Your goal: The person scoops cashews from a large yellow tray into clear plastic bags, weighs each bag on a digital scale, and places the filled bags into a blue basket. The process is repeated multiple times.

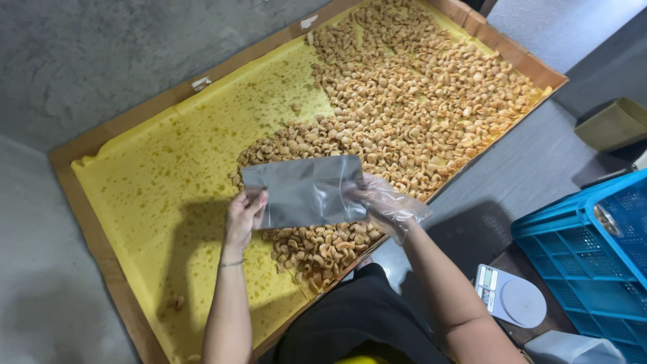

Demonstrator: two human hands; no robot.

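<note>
I hold a flat grey plastic pouch [306,190] over a big tray. My left hand [244,216] is bare and pinches the pouch's left edge. My right hand [382,202] wears a thin clear plastic glove and grips the pouch's right edge. Under the pouch lies a heap of golden fried nuts [404,101], spread over the right half of the tray on oil-stained yellow paper [168,175]. The tray's brown cardboard rim [81,145] runs around it.
A small white kitchen scale [509,296] sits on the floor at the lower right, next to a blue plastic crate [593,249]. An olive box [613,125] stands at the right edge. Grey concrete floor [81,61] surrounds the tray.
</note>
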